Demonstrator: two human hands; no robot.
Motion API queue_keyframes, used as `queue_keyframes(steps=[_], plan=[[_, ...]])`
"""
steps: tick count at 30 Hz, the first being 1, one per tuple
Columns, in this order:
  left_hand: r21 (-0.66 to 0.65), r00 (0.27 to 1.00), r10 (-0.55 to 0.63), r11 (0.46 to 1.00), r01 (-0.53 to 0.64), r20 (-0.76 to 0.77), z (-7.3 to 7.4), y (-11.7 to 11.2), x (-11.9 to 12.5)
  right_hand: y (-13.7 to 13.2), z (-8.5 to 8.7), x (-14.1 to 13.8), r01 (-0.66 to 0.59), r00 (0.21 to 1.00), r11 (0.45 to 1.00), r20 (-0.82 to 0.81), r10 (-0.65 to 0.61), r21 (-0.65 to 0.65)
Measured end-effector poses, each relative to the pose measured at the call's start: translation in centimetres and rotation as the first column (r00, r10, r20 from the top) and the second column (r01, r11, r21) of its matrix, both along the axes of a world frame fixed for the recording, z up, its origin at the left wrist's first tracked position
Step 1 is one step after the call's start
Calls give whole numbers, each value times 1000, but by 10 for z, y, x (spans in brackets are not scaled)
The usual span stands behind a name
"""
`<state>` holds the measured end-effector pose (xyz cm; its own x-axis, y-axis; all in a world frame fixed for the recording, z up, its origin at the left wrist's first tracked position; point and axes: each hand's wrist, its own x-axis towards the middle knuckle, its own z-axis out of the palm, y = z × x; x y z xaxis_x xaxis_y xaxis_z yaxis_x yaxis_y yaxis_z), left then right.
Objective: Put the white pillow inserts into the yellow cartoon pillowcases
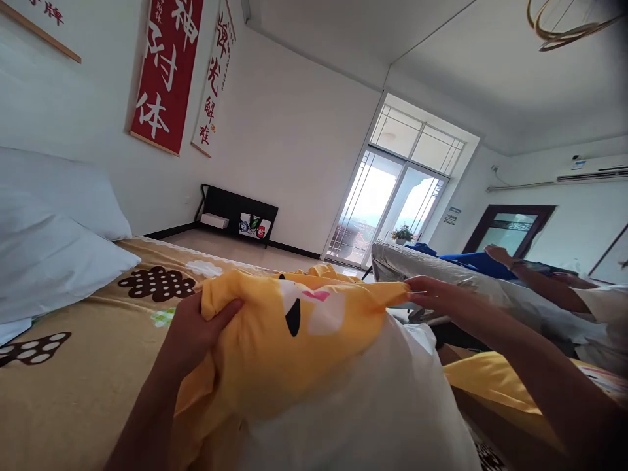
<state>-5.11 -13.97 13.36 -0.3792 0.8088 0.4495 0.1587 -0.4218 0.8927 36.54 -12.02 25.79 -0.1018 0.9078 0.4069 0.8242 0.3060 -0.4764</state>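
Note:
A yellow pillowcase (343, 333) with a pink, white and black print stretches between my two hands over a white pillow (373, 412). My left hand (199, 337) is closed on its left edge, the thumb on top of the cloth. At the opposite corner my right hand (424, 288) pinches the fabric with its fingertips and pulls it taut. The pillow's lower part shows bare white below the yellow cloth. How far the pillow reaches inside the case is hidden.
Brown-patterned bedding (98, 386) and white pillows (53, 242) lie at left. Another yellow cloth (495, 379) is at right, below my forearm. Beyond it stand a plastic-wrapped mattress (422, 261) and another person's arm (540, 288). A black low shelf (235, 212) stands by the wall.

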Motion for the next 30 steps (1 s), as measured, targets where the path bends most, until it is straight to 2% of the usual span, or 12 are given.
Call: queue_keyframes(steps=[3,4,6,8,10,12,15,17,20,23,26,30], plan=[[-3,997,65,998,-64,32,0,-1,7,-20,-18,-23,39,991,961,115,-73,273],[15,995,91,996,-92,43,0,-1,9,-29,-27,-36,16,969,913,219,-114,407],[58,985,162,985,-166,56,0,-3,14,-43,-49,-68,-159,871,795,463,-167,585],[85,968,240,966,-245,69,0,-8,20,-47,-74,-101,-365,733,745,666,-141,559],[85,950,299,948,-307,93,1,-15,25,-39,-96,-125,-439,662,733,739,-128,520],[69,938,323,941,-333,125,3,-20,27,-22,-112,-136,-436,690,685,706,-163,584],[26,923,335,938,-346,189,7,-22,24,0,-122,-134,-449,756,544,626,-191,709],[0,919,322,944,-331,229,8,-20,20,5,-123,-129,-505,731,476,650,-208,720],[-3,920,283,956,-294,270,8,-16,19,-2,-122,-124,-483,669,512,677,-307,710],[29,926,200,975,-221,321,7,-16,21,-7,-127,-121,-370,676,571,634,-376,733],[26,910,68,996,-86,409,6,-17,20,-4,-140,-118,-367,721,536,597,-352,760],[35,786,-167,983,182,595,8,-10,16,7,-151,-118,-344,788,485,528,-316,804]])
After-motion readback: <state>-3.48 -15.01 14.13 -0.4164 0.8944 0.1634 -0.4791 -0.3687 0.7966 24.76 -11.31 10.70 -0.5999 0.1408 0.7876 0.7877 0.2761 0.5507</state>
